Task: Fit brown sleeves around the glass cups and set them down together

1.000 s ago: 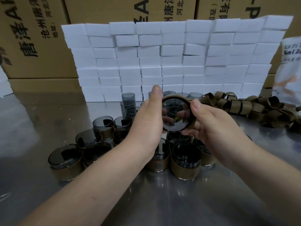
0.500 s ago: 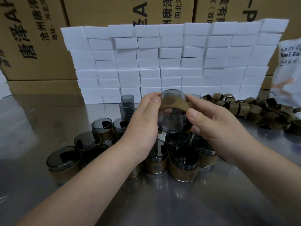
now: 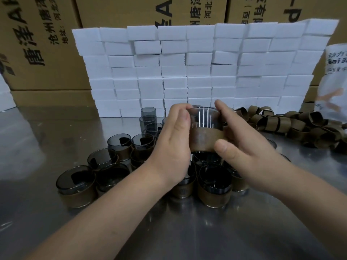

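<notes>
holding the glass cup [image 3: 203, 119] at centre frame, my left hand [image 3: 174, 139] and right hand [image 3: 242, 147] curl round it to seat the brown sleeve [image 3: 203, 139].

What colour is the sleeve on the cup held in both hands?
Brown; the sleeve wraps the lower part of the grey-tinted cup. Head view shows it.

Dim, soft-focus, wide-angle edge distortion
</notes>
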The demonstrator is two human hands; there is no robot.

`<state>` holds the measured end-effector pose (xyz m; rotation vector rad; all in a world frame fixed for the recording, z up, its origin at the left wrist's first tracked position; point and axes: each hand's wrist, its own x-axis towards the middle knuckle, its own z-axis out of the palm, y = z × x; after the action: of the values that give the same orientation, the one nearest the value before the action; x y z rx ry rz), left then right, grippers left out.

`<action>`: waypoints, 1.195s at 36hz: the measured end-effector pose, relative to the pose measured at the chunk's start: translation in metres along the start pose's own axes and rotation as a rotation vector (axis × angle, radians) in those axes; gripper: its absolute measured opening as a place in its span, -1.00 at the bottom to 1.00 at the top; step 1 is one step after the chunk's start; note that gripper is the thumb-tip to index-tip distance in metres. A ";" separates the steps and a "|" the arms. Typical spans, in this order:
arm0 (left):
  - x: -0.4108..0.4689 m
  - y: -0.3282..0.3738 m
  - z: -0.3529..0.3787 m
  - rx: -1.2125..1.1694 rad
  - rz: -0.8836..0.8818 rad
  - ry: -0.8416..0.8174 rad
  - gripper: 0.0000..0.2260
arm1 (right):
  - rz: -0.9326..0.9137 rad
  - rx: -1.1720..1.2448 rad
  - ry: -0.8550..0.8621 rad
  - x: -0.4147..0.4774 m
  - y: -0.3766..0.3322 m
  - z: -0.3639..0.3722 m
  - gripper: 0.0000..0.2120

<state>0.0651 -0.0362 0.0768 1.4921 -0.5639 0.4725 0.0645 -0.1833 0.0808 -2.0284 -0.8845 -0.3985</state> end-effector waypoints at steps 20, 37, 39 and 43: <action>-0.005 0.001 0.009 -0.047 0.037 0.061 -0.58 | 0.039 -0.131 0.222 0.001 -0.008 0.008 -0.75; -0.017 0.003 0.022 -0.156 -0.115 0.134 -0.56 | 0.023 0.235 0.400 -0.003 -0.014 0.026 -0.57; -0.018 0.004 0.024 -0.187 -0.139 0.160 -0.58 | 0.050 0.264 0.445 -0.005 -0.013 0.029 -0.56; -0.016 0.005 0.024 -0.258 -0.168 0.202 -0.57 | 0.074 0.319 0.483 -0.004 -0.017 0.031 -0.61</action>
<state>0.0481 -0.0597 0.0708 1.2163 -0.3232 0.3975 0.0475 -0.1534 0.0707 -1.5700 -0.5315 -0.6302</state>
